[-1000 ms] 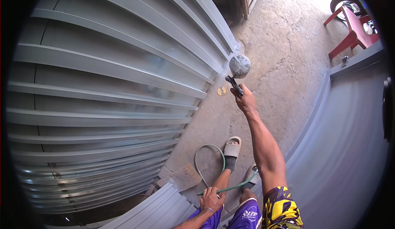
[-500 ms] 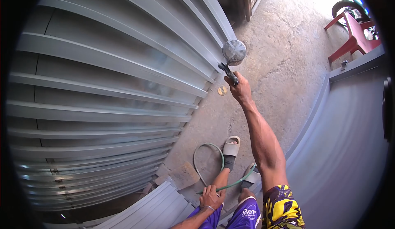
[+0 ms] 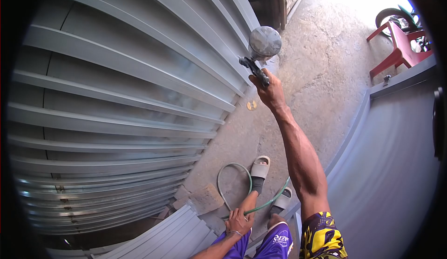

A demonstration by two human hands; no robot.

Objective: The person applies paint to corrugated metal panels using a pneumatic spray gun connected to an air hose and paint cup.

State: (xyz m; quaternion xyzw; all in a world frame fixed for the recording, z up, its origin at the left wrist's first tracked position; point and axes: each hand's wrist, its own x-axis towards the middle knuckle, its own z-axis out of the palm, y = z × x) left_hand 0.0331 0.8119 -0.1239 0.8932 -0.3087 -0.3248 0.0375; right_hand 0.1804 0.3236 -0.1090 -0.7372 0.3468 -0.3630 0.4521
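Nearest the camera, at the lower edge, the left hand (image 3: 240, 221) was closed around a green air hose (image 3: 233, 180), gathering it at thigh level above purple shorts (image 3: 274, 245); the hose looped over the concrete floor (image 3: 316, 72) beside two sandalled feet (image 3: 260, 168). Farther out, the right arm stretched upward, the right hand (image 3: 269, 91) wrapped tightly around the grip of a spray gun (image 3: 255, 68), whose metal cup (image 3: 264, 41) stood above the fingers. Compared with the view one second earlier, the gun had risen and travelled along the ribbed grey steel gate (image 3: 116, 96), its nozzle near an upper rib; the pass was judged to be advancing toward the far end of the panel. Beyond, a second grey panel (image 3: 396, 156) and a red plastic chair (image 3: 398, 40) stood in daylight.
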